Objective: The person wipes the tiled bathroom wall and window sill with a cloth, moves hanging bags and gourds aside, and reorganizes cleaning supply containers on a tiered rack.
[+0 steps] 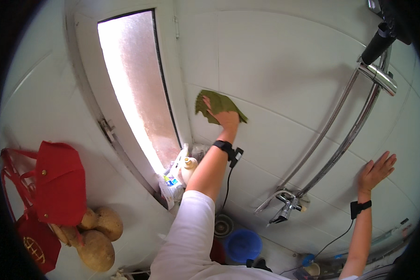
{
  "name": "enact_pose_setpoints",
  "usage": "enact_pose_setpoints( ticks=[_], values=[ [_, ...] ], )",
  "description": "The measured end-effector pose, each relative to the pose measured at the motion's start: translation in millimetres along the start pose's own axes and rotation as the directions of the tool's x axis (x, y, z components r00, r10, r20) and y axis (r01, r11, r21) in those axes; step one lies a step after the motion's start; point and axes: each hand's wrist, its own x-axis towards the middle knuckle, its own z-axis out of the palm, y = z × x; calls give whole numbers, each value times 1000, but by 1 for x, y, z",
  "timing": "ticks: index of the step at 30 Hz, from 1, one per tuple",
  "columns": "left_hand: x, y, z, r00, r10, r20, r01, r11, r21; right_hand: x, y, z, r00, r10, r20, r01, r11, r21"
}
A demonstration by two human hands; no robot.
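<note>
A green cloth (227, 103) lies spread against the white tiled wall (283, 80). My left hand (224, 117) presses on it, fingers partly tucked under its folds, close to the window frame. Further right, my right hand (375, 171) rests on the tiles with its fingers apart and nothing in it. Between my two hands runs a chrome shower rail (350, 148) with a metal hose (322, 134) beside it. Below, a chrome mixer tap (287, 206) is fixed to the wall. Each wrist wears a black strap with a cable.
A frosted window (136, 77) stands left of the cloth, with a pump bottle (189, 168) and packets at its foot. Red bags (61, 185) and brown gourds (96, 250) hang at left. A blue basin (244, 245) sits below; a black shower handset (378, 43) is upper right.
</note>
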Motion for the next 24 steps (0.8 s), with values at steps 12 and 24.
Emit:
enact_pose_setpoints(
  ticks=[12,24],
  values=[
    [294,41,24,816,578,-20,-539,772,336,-6,1,1,1000,4,1,-4,1000,18],
    [270,63,12,863,495,-103,-438,833,338,6,-9,8,1000,8,-16,-8,1000,30]
  ],
)
